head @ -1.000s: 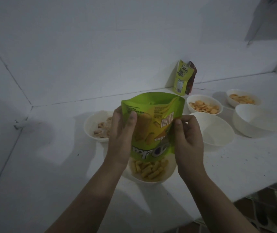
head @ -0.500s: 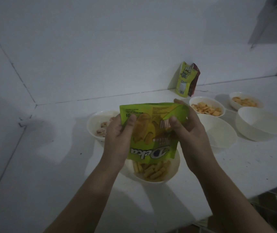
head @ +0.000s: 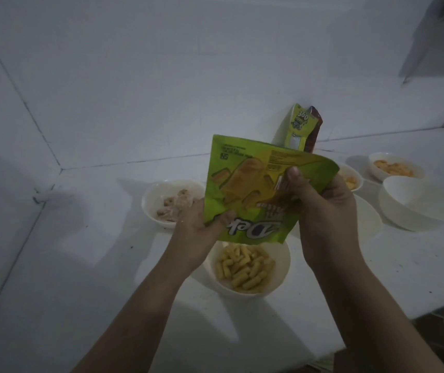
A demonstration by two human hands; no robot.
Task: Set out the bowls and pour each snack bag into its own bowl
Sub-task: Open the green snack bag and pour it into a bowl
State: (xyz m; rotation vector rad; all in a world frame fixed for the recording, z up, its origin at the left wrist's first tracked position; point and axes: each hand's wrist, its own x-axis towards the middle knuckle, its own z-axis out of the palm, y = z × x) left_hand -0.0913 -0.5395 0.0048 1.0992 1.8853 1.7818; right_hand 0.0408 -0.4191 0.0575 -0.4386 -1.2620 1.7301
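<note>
Head view, dim light. Green snack bag (head: 258, 189) is held upside down above the white counter (head: 108, 278), its printed name inverted and its lower edge just over the near bowl (head: 280, 267). Left hand (head: 196, 232) pinches the bag's lower left corner, thumb (head: 225, 218) on the front face, the other fingers hidden behind the foil. Right hand (head: 326, 211) grips the bag's right side, thumb (head: 295, 179) pressed on the front and fingers curled round the back edge.

Near bowl holds a heap of yellow tube-shaped snacks (head: 243, 267) and stands directly below the bag, between the two forearms.

Left bowl (head: 156, 208), behind the left hand, holds pale brownish pieces; kind cannot be told.

Right of the right hand, a shallow white bowl (head: 369, 224) is largely hidden by the wrist; contents cannot be told. Behind the bag, another bowl (head: 352, 179) shows orange pieces at its visible edge. Far-right small bowl (head: 395, 168) holds orange snacks. Large deep bowl (head: 420, 203) stands just in front of it, and no contents show inside.

Second green packet (head: 299, 125) and a dark red packet (head: 315, 130) stand upright together against the wall (head: 161, 76), well behind the bowls.
</note>
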